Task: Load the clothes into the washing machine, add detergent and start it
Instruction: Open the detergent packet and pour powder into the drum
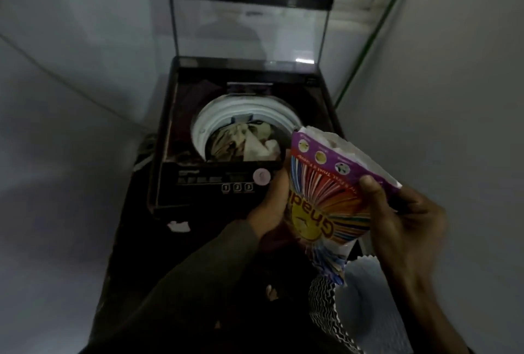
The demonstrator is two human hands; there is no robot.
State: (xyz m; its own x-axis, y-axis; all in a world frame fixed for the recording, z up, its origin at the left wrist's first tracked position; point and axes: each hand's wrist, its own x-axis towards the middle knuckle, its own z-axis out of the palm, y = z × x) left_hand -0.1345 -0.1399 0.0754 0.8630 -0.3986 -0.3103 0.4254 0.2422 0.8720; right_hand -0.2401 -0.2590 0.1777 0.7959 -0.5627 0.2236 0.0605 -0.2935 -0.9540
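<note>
We hold the opened detergent packet (326, 200), both hands grasping it: left hand (269, 206), right hand (408, 220). Washing machine (198, 183) lid up; clothes (243, 143) in drum.

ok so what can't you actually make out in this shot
- Control panel, head view: labels too dark and blurred to read.
- Detergent packet: contents hidden by its own walls; lower end covered by the left hand and right hand.
- Clothes in the drum: depth of the load hidden by the rim.
- Raised lid: top cut off by the frame edge.
</note>
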